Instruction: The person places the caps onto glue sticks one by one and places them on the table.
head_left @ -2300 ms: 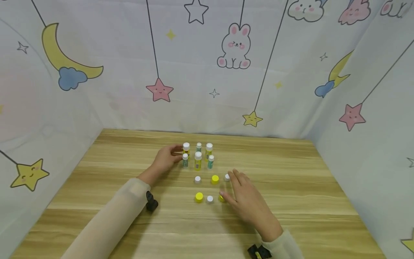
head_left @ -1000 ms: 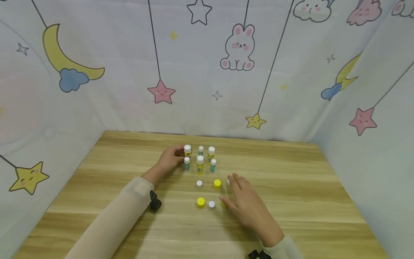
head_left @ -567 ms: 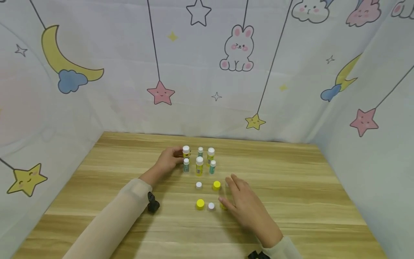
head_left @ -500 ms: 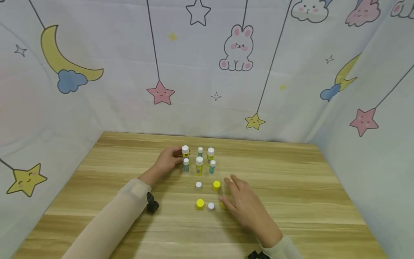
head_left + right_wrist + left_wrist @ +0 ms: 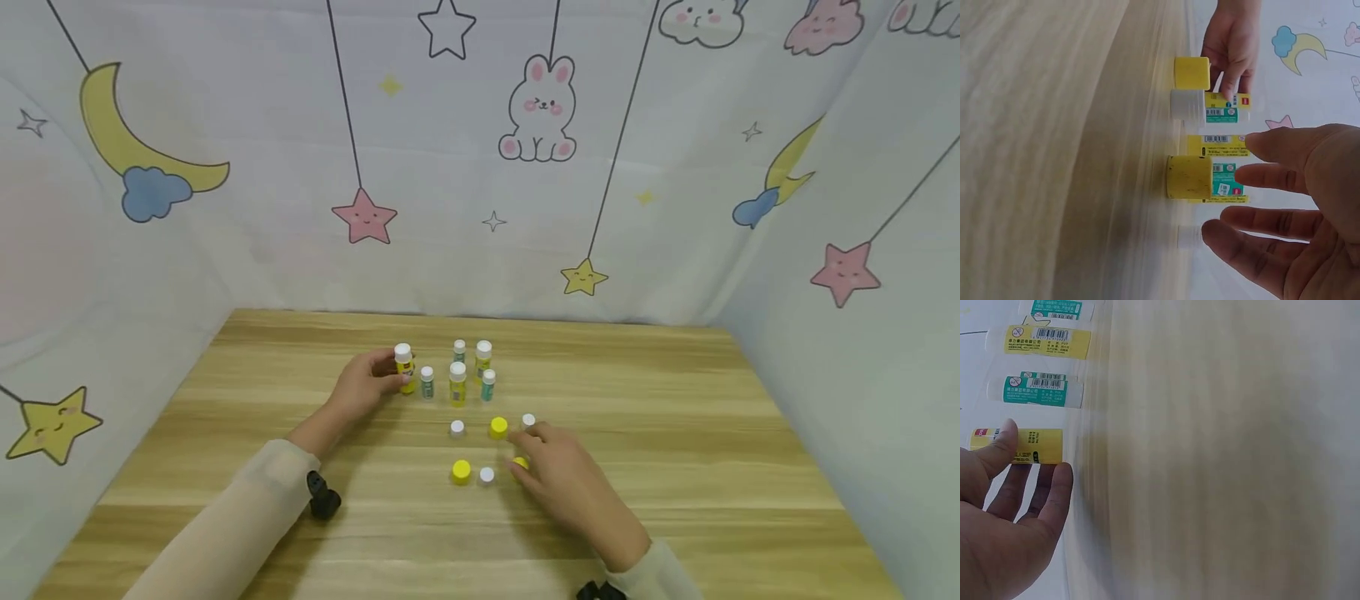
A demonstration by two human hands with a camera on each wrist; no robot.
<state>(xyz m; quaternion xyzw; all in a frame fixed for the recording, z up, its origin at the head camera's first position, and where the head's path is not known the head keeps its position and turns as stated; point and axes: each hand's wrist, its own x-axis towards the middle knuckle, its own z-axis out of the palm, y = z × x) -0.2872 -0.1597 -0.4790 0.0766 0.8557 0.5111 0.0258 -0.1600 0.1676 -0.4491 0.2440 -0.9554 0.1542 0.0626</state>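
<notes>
My left hand grips a yellow-labelled glue stick with a white top, the thumb on one side and fingers on the other. It stands upright at the left of the group; in the left wrist view its label shows beside the thumb. My right hand hovers over the loose caps with its fingers spread and relaxed, holding nothing. Nearest to it are a yellow cap, partly hidden by the hand, and a white cap. In the right wrist view a yellow cap shows before the fingers.
More upright glue sticks stand close together: two yellow ones, one in front and one behind, and several smaller green ones. Other caps, yellow and white, lie on the wooden table. A patterned curtain surrounds it.
My left hand has drawn the yellow glue stick left and nearer, apart from the group. The right hand has shifted slightly nearer, uncovering the white cap; its fingers are more bent.
</notes>
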